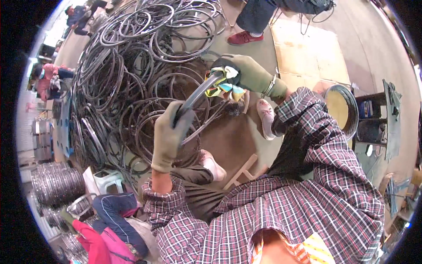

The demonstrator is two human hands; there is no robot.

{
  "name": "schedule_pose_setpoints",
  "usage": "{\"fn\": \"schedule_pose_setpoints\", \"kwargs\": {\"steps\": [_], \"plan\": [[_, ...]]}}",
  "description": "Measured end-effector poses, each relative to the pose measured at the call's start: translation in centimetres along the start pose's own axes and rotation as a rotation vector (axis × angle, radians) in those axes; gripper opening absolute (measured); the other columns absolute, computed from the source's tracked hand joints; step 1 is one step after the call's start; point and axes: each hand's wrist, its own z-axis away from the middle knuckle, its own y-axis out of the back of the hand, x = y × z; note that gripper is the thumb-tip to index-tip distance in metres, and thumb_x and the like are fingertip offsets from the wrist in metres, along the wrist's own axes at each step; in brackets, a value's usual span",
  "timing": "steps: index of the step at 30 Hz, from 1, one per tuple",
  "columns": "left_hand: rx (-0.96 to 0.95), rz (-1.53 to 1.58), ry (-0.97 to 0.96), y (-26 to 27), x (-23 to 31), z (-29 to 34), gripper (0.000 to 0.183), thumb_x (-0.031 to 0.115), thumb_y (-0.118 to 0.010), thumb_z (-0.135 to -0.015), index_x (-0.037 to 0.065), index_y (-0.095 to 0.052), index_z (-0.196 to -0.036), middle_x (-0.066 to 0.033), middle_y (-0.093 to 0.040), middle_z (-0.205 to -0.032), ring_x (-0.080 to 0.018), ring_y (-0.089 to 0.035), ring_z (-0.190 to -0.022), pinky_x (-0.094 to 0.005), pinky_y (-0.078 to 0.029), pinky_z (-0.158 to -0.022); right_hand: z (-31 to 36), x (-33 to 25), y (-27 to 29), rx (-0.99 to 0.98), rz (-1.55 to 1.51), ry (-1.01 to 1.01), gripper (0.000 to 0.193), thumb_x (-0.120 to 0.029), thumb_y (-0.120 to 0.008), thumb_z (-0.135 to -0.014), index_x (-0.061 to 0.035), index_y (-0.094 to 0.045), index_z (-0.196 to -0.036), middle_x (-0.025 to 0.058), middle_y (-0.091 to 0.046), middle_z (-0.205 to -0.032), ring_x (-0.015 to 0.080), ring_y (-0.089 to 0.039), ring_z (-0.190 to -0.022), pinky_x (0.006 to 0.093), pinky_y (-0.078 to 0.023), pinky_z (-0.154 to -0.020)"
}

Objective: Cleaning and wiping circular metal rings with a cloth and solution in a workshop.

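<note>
Floor (365, 57) below; L hand (168, 134) grips hoop (200, 94), R hand (246, 72) w/ rag (225, 88).

Bright light is pouring across the scene, and glare is bleaching the cardboard (310, 61) at upper right. A pale sheen is running along the held ring (200, 93), glints are dotting the piled rings (115, 66), and softer shadow is pooling on the floor (226, 132) mid-frame. White light is flaring at far left, where the fisheye is bending shapes and smearing detail. Black is swallowing all 4 corners.
</note>
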Motion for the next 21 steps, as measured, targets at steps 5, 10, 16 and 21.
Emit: {"fn": "schedule_pose_setpoints", "kwargs": {"steps": [5, 10, 16, 21], "plan": [[0.152, -0.381, -0.177, -1.5, -0.8, -0.4, 0.019, 0.016, -0.068, -0.086, 0.002, -0.061, -0.096, -0.0163, -0.062, -0.074, -0.0319, -0.052, -0.059, -0.0345, -0.044, -0.059, -1.2, -4.0, -1.5, -0.113, 0.247, 0.245, 0.052, -0.016, -0.072, -0.067, -0.0109, -0.062, -0.118, 0.0133, -0.062, -0.114, 0.0326, -0.060, -0.104, 0.0417, -0.050, -0.088], [0.114, -0.128, -0.060, -0.8, -0.2, -0.5, 0.014, 0.011, -0.062, -0.088, -0.002, -0.059, -0.087, -0.0160, -0.050, -0.062, -0.0228, -0.046, -0.051, -0.0346, -0.040, -0.053, -1.3, -1.1, -0.1, -0.090, 0.323, 0.252, 0.053, -0.011, -0.069, -0.067, -0.0032, -0.058, -0.119, 0.0137, -0.060, -0.120, 0.0321, -0.056, -0.111, 0.0399, -0.048, -0.094], [0.147, -0.221, -0.117, 0.2, -1.7, -0.4, 0.014, 0.012, -0.063, -0.089, -0.002, -0.062, -0.090, -0.0159, -0.049, -0.063, -0.0209, -0.046, -0.052, -0.0325, -0.040, -0.054, 0.0, 2.4, -0.9, -0.202, 0.232, 0.038, 0.049, -0.010, -0.067, -0.074, -0.0022, -0.056, -0.121, 0.0186, -0.060, -0.118, 0.0362, -0.059, -0.108, 0.0425, -0.048, -0.093], [0.089, -0.212, -0.062, 1.1, -1.4, -0.6, 0.014, 0.011, -0.062, -0.090, -0.003, -0.062, -0.092, -0.0144, -0.054, -0.066, -0.0154, -0.049, -0.057, -0.0297, -0.041, -0.056, 0.4, 2.6, -0.1, -0.129, -0.018, 0.068, 0.046, -0.010, -0.065, -0.082, -0.0037, -0.054, -0.126, 0.0182, -0.063, -0.118, 0.0300, -0.062, -0.104, 0.0385, -0.048, -0.093]]}}
